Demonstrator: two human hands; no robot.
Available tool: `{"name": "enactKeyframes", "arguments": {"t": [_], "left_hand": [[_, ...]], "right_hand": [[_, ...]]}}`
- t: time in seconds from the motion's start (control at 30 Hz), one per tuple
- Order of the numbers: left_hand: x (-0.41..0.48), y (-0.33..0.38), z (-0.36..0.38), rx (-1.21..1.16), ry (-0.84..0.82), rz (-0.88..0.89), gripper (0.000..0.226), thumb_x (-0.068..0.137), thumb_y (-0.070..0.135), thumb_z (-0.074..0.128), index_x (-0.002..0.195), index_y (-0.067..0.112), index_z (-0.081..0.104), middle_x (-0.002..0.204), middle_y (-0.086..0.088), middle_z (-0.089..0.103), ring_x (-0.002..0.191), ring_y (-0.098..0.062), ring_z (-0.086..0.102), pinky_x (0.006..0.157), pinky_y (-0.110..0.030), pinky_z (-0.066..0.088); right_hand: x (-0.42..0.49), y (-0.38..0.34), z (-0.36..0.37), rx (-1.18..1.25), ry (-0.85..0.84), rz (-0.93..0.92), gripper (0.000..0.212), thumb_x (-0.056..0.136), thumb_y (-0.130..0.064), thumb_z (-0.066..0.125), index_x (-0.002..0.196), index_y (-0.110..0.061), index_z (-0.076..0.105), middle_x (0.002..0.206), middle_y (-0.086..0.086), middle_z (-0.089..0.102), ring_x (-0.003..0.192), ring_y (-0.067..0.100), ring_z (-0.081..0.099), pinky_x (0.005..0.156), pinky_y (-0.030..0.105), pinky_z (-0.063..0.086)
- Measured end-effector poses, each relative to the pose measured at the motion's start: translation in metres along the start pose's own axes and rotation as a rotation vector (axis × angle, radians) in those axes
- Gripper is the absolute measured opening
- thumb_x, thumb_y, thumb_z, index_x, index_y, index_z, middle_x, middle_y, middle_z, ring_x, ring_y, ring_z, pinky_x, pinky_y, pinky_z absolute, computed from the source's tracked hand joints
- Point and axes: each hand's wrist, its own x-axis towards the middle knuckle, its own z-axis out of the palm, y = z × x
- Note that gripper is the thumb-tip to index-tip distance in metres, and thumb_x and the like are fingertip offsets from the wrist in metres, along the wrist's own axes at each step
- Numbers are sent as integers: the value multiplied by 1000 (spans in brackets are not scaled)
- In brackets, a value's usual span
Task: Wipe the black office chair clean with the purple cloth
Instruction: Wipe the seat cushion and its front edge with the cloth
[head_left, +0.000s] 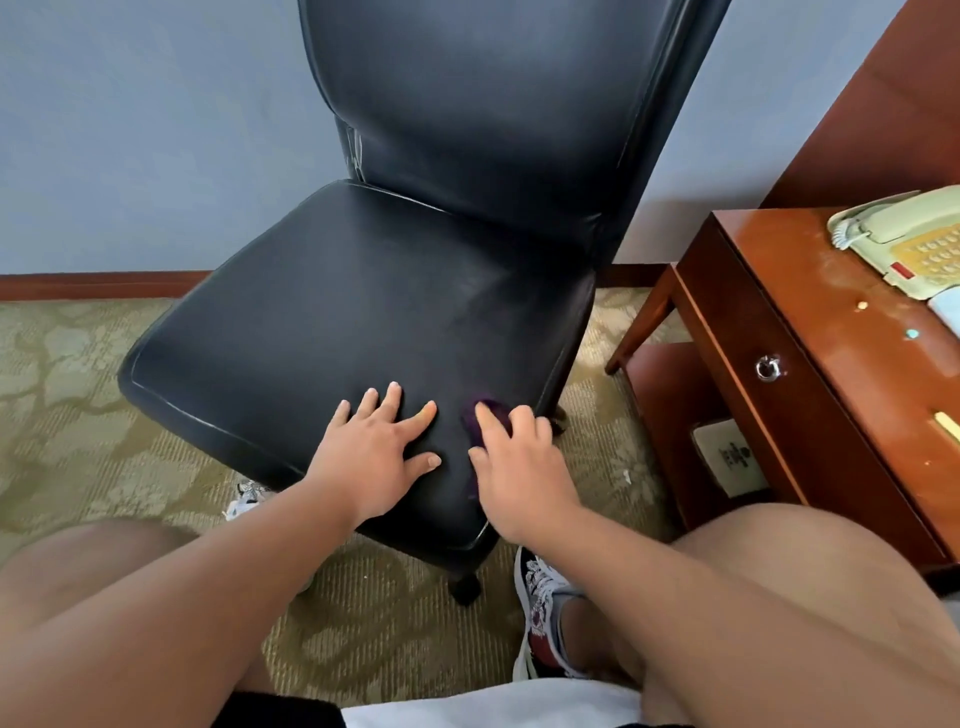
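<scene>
We judged the wiping only partly done, our left hand spread flat and empty on the black office chair seat, our right hand curled over the bunched purple cloth at its front right corner (backrest seemingly untouched).

The carpet is bearing the chair and, near it, the nightstand. A phone is sitting on the nightstand. The cloth is lying on the chair's seat near the front edge.

A hotel room, with patterned carpet and desk telephone.
</scene>
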Motion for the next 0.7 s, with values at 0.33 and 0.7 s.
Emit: {"name": "enactKeyframes", "arguments": {"t": [0.33, 0.7], "left_hand": [[-1, -9, 6, -75, -4, -4, 67, 89, 73, 25, 149, 49, 10, 163, 2, 4, 149, -24, 4, 117, -51, 11], [1, -2, 6, -106, -4, -24, 68, 87, 75, 24, 149, 51, 8, 163, 5, 1, 149, -19, 1, 118, -47, 7]], "right_hand": [[41, 23, -7, -27, 192, -73, 33, 97, -39, 47, 128, -32, 54, 112, 3, 39, 96, 26, 43, 88, 43, 41], [121, 67, -18, 108, 165, 403, 49, 104, -44, 32, 151, -31, 31, 127, 10, 39, 119, 31, 41, 97, 46, 39]]}}
